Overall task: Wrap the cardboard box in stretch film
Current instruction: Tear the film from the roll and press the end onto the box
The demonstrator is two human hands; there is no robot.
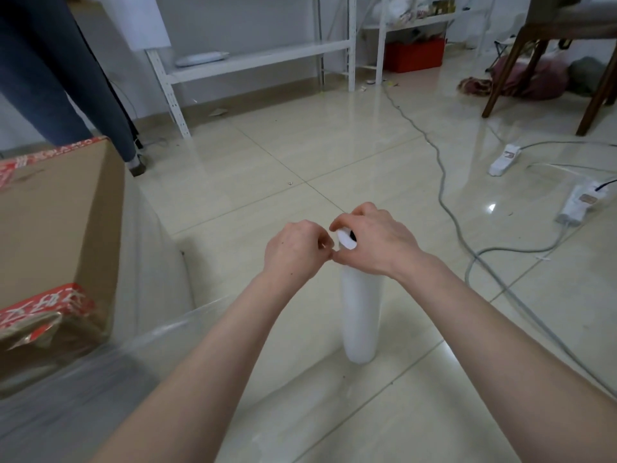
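Observation:
A white roll of stretch film [359, 315] stands upright on the tiled floor at centre. My right hand [374, 243] grips the roll's top end, fingers curled over its rim. My left hand [293, 250] is just left of the top with its fingers curled, pinching at the film's edge by the right thumb. A sheet of clear film [110, 355] stretches from the roll leftward to the cardboard box [56, 222] with red tape, which stands at the left edge and is partly covered by film.
A person's legs in jeans [66, 81] stand behind the box. White metal shelving [253, 58] lines the back wall. Grey cables [447, 195] and two power strips [581, 202] lie on the floor to the right. A wooden chair [551, 58] stands at the far right.

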